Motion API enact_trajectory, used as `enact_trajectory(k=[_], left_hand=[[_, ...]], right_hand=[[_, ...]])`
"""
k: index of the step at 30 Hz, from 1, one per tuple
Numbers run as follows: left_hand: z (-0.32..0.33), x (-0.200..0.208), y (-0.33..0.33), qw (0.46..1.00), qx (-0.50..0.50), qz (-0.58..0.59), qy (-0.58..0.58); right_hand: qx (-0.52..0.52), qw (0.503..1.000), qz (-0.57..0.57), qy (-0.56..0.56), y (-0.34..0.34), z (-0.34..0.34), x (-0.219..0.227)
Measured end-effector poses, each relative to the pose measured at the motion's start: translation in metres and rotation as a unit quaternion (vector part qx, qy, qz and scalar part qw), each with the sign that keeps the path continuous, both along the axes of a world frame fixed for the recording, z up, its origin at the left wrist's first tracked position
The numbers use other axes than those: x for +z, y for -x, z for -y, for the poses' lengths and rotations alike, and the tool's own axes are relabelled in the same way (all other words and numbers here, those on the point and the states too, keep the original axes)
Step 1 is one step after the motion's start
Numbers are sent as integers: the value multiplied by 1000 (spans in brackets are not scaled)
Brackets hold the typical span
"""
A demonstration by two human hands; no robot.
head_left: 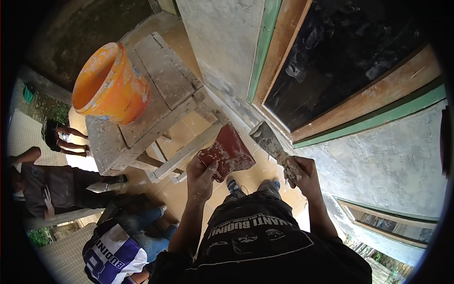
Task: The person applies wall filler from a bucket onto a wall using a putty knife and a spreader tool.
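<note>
My left hand (201, 181) is closed round the near edge of a dark red flat putty spreader (231, 150), smeared with pale filler. Held out in my right hand (305, 176) is a putty knife (267, 140), its wide blade crusted with grey filler and tilted up toward the wall. The fingers wrap its dirty handle. The two tools are close together but apart, in front of my body. Neither touches the plastered wall (220, 40).
An orange bucket (135, 97) stands on a wooden scaffold bench (163, 87) at the left. A window with a wood-and-green frame (359, 111) is at the right. Several people are at the left: one standing (52, 182), one seated (113, 253), another farther off (59, 137).
</note>
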State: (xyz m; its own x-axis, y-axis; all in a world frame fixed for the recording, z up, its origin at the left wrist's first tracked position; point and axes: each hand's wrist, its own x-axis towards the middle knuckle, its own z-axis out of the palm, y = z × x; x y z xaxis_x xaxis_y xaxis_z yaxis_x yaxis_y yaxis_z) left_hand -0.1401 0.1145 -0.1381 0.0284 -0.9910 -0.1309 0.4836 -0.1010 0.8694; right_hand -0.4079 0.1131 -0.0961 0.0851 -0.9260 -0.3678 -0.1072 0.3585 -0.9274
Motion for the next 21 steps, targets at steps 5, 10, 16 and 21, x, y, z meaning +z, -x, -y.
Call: enact_trajectory(k=[5,10,16,21], left_hand=[[6,15,-16,996,-38,-63,-48],[16,51,-26,990,-52,-107,-81],[23,89,-33,997,59,-30,-42],[25,105,-30,986,108,109,63]], right_hand=[[-25,960,-97,262,-17,7,-21],[53,879,-232,414,-26,44,-7],[65,878,-201,430,-7,86,-3],[176,973,72,127,3,100,18]])
